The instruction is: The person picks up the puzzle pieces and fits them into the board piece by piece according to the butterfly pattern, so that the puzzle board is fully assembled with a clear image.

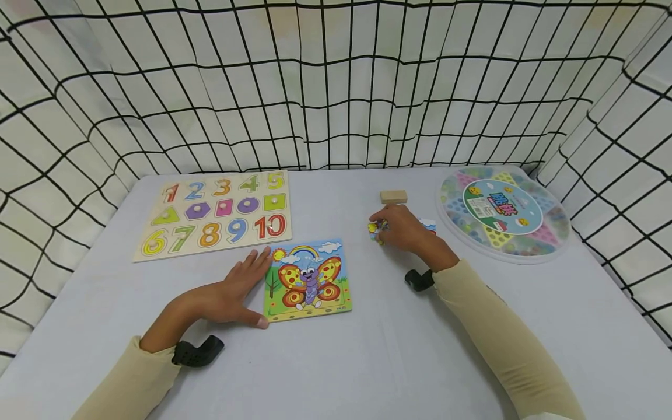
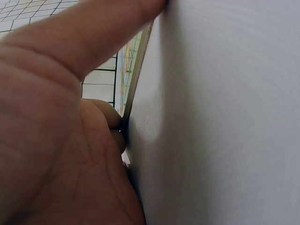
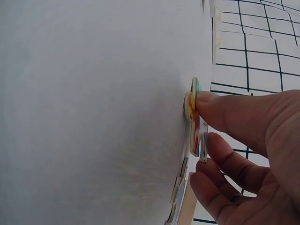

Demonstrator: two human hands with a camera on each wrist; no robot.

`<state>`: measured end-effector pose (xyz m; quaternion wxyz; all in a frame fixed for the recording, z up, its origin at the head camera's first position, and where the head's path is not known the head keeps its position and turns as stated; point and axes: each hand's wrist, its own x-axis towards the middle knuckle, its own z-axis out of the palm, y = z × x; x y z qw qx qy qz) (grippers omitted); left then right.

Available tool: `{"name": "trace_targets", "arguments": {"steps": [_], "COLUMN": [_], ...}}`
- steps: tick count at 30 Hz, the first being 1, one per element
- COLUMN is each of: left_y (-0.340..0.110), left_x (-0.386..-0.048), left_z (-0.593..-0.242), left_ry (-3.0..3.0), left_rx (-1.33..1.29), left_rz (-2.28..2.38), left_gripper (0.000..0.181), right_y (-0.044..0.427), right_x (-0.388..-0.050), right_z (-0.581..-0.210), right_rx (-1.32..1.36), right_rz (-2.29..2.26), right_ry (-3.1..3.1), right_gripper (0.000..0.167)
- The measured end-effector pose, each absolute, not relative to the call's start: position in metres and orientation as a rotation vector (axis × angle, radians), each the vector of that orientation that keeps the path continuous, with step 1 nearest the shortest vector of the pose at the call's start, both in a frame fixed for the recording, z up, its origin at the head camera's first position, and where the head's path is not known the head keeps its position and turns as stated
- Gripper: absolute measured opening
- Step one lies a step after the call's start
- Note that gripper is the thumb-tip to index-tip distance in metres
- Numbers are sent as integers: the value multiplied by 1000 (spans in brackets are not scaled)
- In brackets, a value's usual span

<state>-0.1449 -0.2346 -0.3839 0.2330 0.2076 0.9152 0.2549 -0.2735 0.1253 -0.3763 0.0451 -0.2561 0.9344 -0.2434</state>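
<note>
A square butterfly jigsaw puzzle (image 1: 310, 283) lies flat on the white table. At its left edge my left hand (image 1: 231, 294) rests with fingers straight and thumb spread, touching the board's side. The left wrist view shows the palm and thumb close up beside the board's edge. Farther right, my right hand (image 1: 403, 228) pinches a small colourful jigsaw piece (image 3: 193, 133) between thumb and fingers, just at the table surface. Part of that piece is hidden by the fingers. Another blue-and-white piece (image 1: 428, 223) shows behind the hand.
A wooden number-and-shape board (image 1: 210, 213) lies at the back left, close to the puzzle's corner. Behind the right hand is a small wooden block (image 1: 394, 196). A round, clear-lidded game box (image 1: 504, 210) stands at the back right. Black netting (image 1: 336, 87) encloses the table.
</note>
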Motion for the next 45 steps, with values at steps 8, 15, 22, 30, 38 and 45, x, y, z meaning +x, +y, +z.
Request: {"name": "trace_targets", "arguments": {"steps": [8,15,22,30,38,45], "left_y": [-234,-235,-234,-234,-234,-234], "left_x": [-145,-146,-146,-146,-146,-146], "left_z": [-383,-387,-387,-385,-386,-385], "left_ry": [2517,2533,2529,2529,2528,2531], "left_rx": [579,567,570,570,566,581], "left_rz": [703,663,662,653,661,663], "left_gripper": [122,124,123,123,122,122], "right_y": [129,128,127,129,133,133], "right_x": [-274,-272,-270,-269,-270,-269], "right_z": [-376,-372,-369,-367,-366,-367], "right_rx": [-806,-774,-714,-692,-686,-711], "right_rz": [-794,-794,-920,-894,-886,-957], "right_ry": [2851,2839,2752,2754,2756,2755], "right_gripper": [29,24,21,27,26,24]}}
